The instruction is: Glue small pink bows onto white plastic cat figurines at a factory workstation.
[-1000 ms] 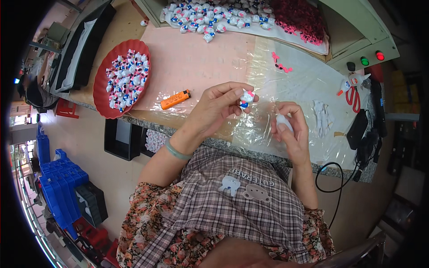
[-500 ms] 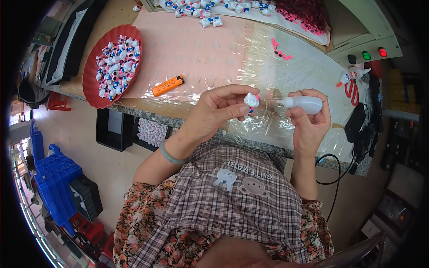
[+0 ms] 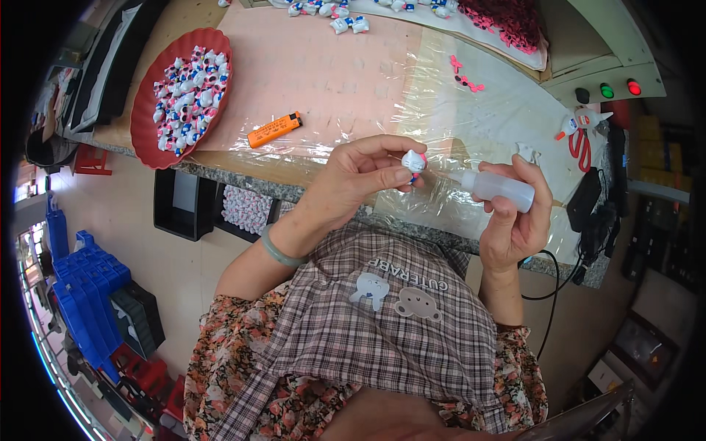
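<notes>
Between thumb and fingers, my left hand [image 3: 360, 170] pinches a small white cat figurine [image 3: 414, 162] with pink and blue parts. My right hand [image 3: 518, 220] grips a translucent squeeze bottle [image 3: 503, 189], tilted so its thin nozzle points left toward the figurine. A short gap seems to lie between nozzle tip and figurine. Both hands are above the front edge of the plastic-covered worktable [image 3: 309, 66]. Beyond my left hand lies an orange lighter [image 3: 275, 130]. Small pink pieces [image 3: 465, 76] rest on the sheet farther back.
A red scalloped bowl [image 3: 144, 125] full of similar figurines stands at the left. More figurines [image 3: 349, 24] and a dark pink heap [image 3: 504, 26] lie at the back. Right are a glue bottle [image 3: 588, 117], red-handled scissors [image 3: 580, 154] and cables. Black bins [image 3: 184, 206] sit below the table edge.
The squeeze bottle has tilted, its body dropping lower while the nozzle now angles up to the left. My right hand has shifted slightly down; my left still holds the figurine, turned a little.
</notes>
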The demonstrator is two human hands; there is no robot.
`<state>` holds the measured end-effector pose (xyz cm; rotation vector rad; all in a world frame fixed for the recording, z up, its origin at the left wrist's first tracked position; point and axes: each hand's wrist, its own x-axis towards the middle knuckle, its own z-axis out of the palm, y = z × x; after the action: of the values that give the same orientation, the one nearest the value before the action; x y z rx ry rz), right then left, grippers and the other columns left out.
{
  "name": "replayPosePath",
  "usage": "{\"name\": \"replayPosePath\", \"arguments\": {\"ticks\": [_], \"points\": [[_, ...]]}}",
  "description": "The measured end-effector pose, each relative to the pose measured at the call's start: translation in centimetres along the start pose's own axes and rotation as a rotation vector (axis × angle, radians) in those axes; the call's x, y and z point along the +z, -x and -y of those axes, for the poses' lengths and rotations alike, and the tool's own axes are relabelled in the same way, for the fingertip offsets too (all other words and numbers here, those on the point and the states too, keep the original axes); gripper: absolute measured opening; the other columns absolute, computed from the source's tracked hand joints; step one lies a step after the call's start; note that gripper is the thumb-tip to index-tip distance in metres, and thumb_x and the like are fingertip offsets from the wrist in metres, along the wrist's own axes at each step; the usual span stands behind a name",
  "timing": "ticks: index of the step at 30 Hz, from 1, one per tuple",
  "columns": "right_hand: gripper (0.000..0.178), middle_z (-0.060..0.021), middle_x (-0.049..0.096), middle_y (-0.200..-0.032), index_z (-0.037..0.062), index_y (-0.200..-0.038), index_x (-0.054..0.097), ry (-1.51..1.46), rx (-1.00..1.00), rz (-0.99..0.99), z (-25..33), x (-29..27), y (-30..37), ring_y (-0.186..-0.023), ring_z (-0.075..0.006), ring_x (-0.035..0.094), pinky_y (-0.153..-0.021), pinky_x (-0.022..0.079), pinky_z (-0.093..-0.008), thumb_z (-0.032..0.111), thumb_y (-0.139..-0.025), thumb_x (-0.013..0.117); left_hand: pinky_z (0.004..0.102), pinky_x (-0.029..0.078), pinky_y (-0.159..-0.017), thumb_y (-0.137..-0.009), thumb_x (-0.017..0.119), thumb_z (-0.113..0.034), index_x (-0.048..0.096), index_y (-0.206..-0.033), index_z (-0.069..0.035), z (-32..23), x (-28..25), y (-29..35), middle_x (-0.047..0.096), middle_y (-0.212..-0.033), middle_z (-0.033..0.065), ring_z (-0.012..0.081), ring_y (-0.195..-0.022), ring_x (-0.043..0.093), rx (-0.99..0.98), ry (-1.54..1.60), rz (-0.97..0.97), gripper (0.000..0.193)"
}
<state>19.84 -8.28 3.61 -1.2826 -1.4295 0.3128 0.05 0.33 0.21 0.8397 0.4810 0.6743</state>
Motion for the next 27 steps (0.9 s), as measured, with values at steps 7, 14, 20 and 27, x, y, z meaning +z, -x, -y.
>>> {"name": "replayPosePath", "arguments": {"ticks": [7, 14, 20, 27], "points": [[0.047, -0.0194, 0.067, -0.093, -0.0046, -0.123, 0.048, 0.044, -0.028, 0.011, 0.19, 0.01, 0.17, -0.062, -0.0121, 0.058, -0.055, 0.044, -0.0199, 0.032, -0.095, 0.057, 0.0262, 0.054, -0.079, -0.088, 0.063, -0.003, 0.058, -0.120, 0.002, 0.03, -0.01, 0.07, 0.066, -0.104, 0.0089, 0.0161, -0.091, 0.066, -0.007, 0.003, 0.009, 0.033], [0.046, -0.0210, 0.067, -0.092, -0.0060, -0.121, 0.049, 0.089, -0.073, 0.048, 0.17, -0.12, 0.18, -0.064, -0.0134, 0.060, -0.057, 0.048, -0.0215, 0.031, -0.095, 0.057, 0.0263, 0.054, -0.079, -0.088, 0.063, -0.002, 0.058, -0.120, 0.002, 0.24, 0.01, 0.05, 0.067, -0.102, 0.0094, 0.0159, -0.091, 0.066, -0.008, 0.008, 0.015, 0.033], [0.043, -0.0238, 0.067, -0.092, -0.0078, -0.120, 0.048, 0.105, -0.139, 0.072, 0.06, -0.10, 0.01, -0.073, -0.0210, 0.066, -0.063, 0.054, -0.0270, 0.025, -0.094, 0.059, 0.0268, 0.054, -0.079, -0.088, 0.064, -0.006, 0.057, -0.118, 0.002, 0.43, 0.12, 0.07, 0.066, -0.105, 0.0117, 0.0185, -0.092, 0.067, -0.034, -0.007, 0.014, 0.032], [0.040, -0.0241, 0.066, -0.091, -0.0096, -0.119, 0.048, 0.153, -0.190, 0.082, 0.18, -0.08, 0.01, -0.076, -0.0249, 0.068, -0.063, 0.056, -0.0303, 0.021, -0.094, 0.058, 0.0285, 0.056, -0.078, -0.088, 0.065, -0.008, 0.056, -0.113, 0.002, 0.29, 0.26, 0.08, 0.066, -0.104, 0.0135, 0.0208, -0.093, 0.067, -0.021, 0.011, 0.029, 0.029]]}}
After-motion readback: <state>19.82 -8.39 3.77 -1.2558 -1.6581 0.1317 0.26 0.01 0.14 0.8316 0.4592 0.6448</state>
